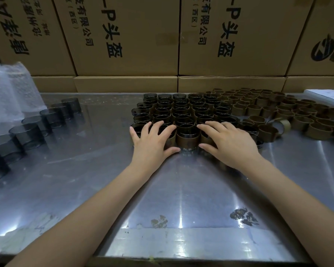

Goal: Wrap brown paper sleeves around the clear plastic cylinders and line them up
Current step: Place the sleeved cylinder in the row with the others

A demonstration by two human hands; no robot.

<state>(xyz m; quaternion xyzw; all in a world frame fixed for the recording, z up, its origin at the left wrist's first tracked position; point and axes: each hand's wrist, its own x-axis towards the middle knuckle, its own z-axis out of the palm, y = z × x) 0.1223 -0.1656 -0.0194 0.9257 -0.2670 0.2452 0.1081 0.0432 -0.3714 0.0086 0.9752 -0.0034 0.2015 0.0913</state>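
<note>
- Both hands lie flat with straight, spread fingers, gripping nothing: left hand and right hand press on the near row of the sleeved block.
- Between the thumbs stands one dark-tinted clear cylinder with a brown sleeve around its middle.
- Beyond the fingertips the block runs about seven rows deep, too tightly packed to count.
- Right of the right hand lie dozens of loose sleeves.
- Left of the left hand, about seven bare cylinders sit in a line on the table.
</note>
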